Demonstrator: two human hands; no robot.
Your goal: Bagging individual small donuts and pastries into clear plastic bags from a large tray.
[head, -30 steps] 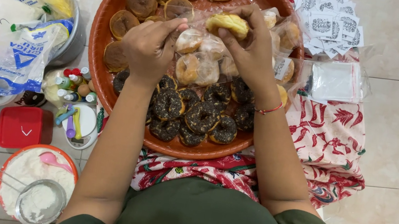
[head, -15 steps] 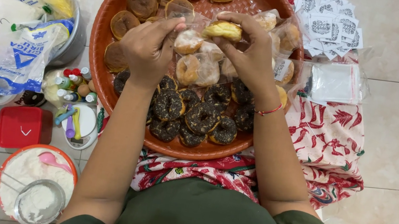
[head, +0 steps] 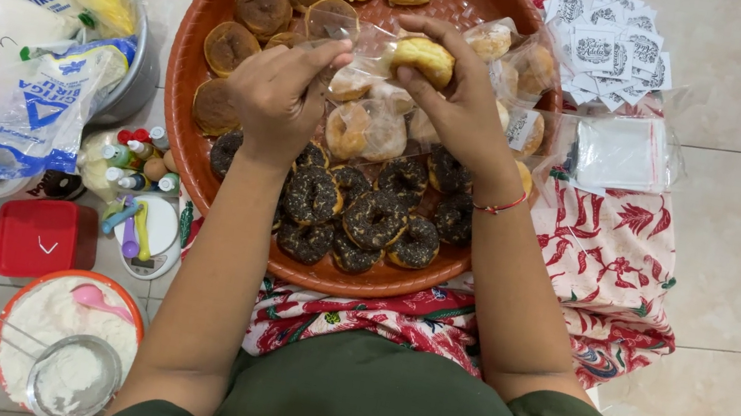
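Head view shows the right hand (head: 466, 95) pinching a yellow donut (head: 424, 58) over the round tray (head: 201, 163), the left hand (head: 282, 92) gripping a clear bag (head: 356, 40), which may slip so the donut drops.

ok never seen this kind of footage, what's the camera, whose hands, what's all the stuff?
One camera, worn on a person's head, looks straight down; there is no machine, only bare hands. The right hand holds a pale yellow-topped doughnut. The left hand pinches a clear plastic bag beside it. Below them sits a round brown tray on a red patterned cloth, holding dark sprinkled doughnuts, plain brown ones and bagged ones. To the side are printed labels, empty bags, flour sacks, a red box and a bowl of flour with a sieve.
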